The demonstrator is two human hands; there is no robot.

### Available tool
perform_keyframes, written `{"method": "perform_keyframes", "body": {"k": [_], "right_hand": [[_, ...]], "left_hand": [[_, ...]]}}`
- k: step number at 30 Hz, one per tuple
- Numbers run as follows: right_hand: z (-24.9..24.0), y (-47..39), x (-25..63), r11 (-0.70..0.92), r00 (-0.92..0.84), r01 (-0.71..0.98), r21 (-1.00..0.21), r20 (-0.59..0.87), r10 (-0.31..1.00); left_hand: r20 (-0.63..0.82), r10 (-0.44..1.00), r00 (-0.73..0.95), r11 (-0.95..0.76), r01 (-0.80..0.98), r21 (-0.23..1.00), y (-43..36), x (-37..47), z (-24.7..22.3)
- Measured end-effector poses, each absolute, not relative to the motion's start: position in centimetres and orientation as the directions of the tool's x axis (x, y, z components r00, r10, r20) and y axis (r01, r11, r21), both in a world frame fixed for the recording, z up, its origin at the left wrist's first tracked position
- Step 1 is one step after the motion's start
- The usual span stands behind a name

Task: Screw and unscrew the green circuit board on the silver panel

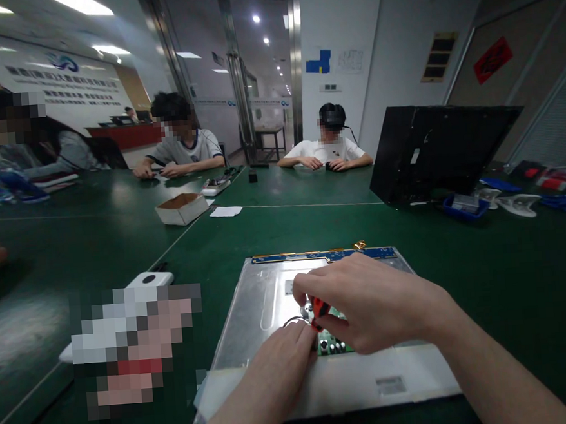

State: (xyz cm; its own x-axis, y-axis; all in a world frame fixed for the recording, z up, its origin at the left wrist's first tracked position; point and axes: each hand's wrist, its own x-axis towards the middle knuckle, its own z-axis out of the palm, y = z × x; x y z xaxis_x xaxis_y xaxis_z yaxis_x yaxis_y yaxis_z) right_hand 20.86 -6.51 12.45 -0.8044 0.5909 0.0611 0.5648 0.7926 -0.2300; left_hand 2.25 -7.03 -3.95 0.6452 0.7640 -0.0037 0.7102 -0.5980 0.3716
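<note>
A metal-backed display panel (244, 311) lies flat in front of me, with a blue circuit strip (286, 258) along its far edge. On its middle sits a green circuit board (327, 347), partly covered by my hands. My right hand (369, 299) is closed around the red and black handle of a screwdriver (321, 307), held over the board. Close beside it, my left hand (281, 360) rests on the panel with its fingers pressed together at the board's left edge. Whatever is between those fingertips is hidden. A thin dark cable runs near them.
A white power bank (149, 279) lies at left beside a blurred-out item. Farther back stand an open cardboard box (182, 209) and a white paper (226, 211). A large black monitor (443, 152) and a blue tray (465, 206) are at right. Several people sit around the table.
</note>
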Motion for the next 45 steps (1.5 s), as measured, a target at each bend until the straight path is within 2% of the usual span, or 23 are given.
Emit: {"method": "perform_keyframes", "body": {"k": [12, 21, 26, 32, 37, 45], "right_hand": [[12.4, -6.3, 20.7, 0.772, -0.776, 0.608, -0.184, 0.064, 0.627], [12.5, -6.6, 20.5, 0.773, -0.778, 0.617, -0.149, 0.028, 0.627], [12.4, -6.5, 20.3, 0.776, -0.776, 0.620, -0.115, 0.056, 0.628], [12.4, -6.4, 20.0, 0.738, -0.738, 0.668, -0.098, 0.040, 0.673], [12.4, -6.6, 20.2, 0.776, -0.781, 0.614, -0.144, 0.036, 0.624], [12.4, -6.8, 20.7, 0.801, -0.815, 0.560, -0.213, 0.036, 0.579]], "left_hand": [[-0.011, 0.769, 0.639, -0.604, 0.732, 0.315, -6.8, 2.2, -4.8], [0.005, 0.761, 0.649, -0.619, 0.723, 0.306, -6.9, 2.1, -4.6], [-0.022, 0.759, 0.650, -0.615, 0.728, 0.303, -7.1, 2.5, -3.8], [0.018, 0.775, 0.632, -0.605, 0.733, 0.311, -7.1, 2.1, -4.6], [0.002, 0.762, 0.647, -0.616, 0.725, 0.310, -7.0, 2.1, -4.4], [-0.055, 0.752, 0.656, -0.629, 0.741, 0.235, -7.0, 2.7, -4.1]]}}
